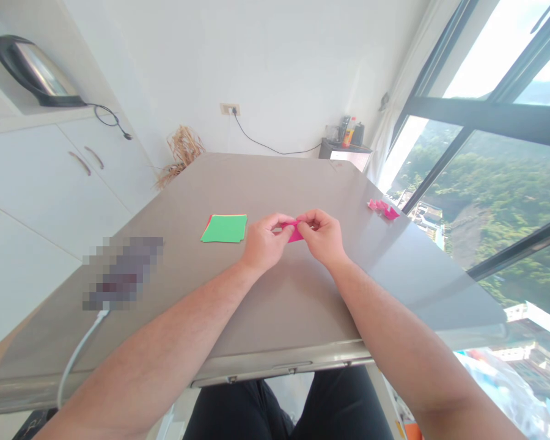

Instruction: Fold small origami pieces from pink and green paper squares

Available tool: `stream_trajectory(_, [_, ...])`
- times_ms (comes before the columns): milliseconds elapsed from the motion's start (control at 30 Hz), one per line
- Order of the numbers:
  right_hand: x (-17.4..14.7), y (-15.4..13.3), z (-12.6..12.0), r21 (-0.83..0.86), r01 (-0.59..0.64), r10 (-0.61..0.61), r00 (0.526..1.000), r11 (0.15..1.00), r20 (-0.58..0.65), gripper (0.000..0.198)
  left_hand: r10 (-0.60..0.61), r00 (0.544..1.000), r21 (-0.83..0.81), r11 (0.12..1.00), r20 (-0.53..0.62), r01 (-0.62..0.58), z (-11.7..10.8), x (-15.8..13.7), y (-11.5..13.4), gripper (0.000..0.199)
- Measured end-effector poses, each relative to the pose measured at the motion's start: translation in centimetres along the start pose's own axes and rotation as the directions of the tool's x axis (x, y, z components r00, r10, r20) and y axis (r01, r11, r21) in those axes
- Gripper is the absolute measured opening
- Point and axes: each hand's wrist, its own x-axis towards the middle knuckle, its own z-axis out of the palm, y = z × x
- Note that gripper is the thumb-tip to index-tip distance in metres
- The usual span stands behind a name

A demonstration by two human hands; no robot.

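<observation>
Pinching pink paper (296,234); left hand (266,242), right hand (323,237) (each grip closed); orange bottle (349,134) beyond, contents unclear

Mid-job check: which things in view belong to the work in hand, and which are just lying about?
In the work:
- pink paper, held between left hand and right hand
- probably the green-topped paper stack
- probably the pink pieces

Seemingly just lying about:
- pixelated item
- dried stalks
- bottle

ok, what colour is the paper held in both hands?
Bright pink: the paper shows best in the head view.
</observation>
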Motion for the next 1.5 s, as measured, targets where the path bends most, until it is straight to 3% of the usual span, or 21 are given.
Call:
stream_trajectory(200, [-0.2, 0.2, 0.1, -0.065, 0.043, -0.044, 0.999, 0.997, -0.001, 0.008, -0.042, 0.999, -0.040, 0.998, 0.030, 0.044, -0.2, 0.1, 0.4, 0.009])
stream_trajectory(433, [-0.3, 0.1, 0.1, -0.028, 0.029, -0.029, 1.000, 0.999, 0.010, 0.011, -0.137, 0.990, -0.139, 0.980, 0.030, 0.140, -0.4, 0.5, -0.3, 0.010])
stream_trajectory(600, [0.0, 0.3, 0.1, 0.000, 0.030, -0.030, 1.000, 1.000, 0.005, 0.012, -0.202, 0.979, -0.244, 0.951, -0.028, 0.189, -0.3, 0.8, -1.0, 0.015])
stream_trajectory(767, [0.0, 0.1, 0.1, 0.055, -0.009, 0.007, 0.999, 0.998, 0.036, 0.014, -0.183, 0.981, -0.272, 0.949, -0.067, 0.158, -0.4, 1.0, -0.9, 0.015])
stream_trajectory(933, [0.0, -0.1, 0.0, 0.121, -0.086, 0.071, 0.990, 0.989, 0.124, 0.018, -0.131, 0.984, -0.189, 0.976, -0.120, 0.107, -0.6, 0.9, -0.1, 0.013])
stream_trajectory(1167, [0.0, -0.2, -0.6, 0.227, -0.152, 0.091, 0.962, 0.962, 0.256, 0.019, -0.088, 0.995, -0.130, 0.988, -0.039, 0.082, -1.0, 0.9, -0.1, 0.014])
stream_trajectory(1367, [0.1, -0.3, -1.2, 0.202, -0.232, 0.119, 0.883, 0.952, 0.454, 0.029, -0.103, 0.995, -0.138, 0.985, 0.001, 0.102, -1.2, 1.1, -0.4, 0.017])
stream_trajectory(1500, [0.5, 0.2, -1.7, 0.158, -0.190, 0.103, 0.893, 0.969, 0.438, 0.032, -0.131, 0.985, -0.157, 0.976, 0.114, 0.148, -1.7, 1.4, -0.4, 0.019])
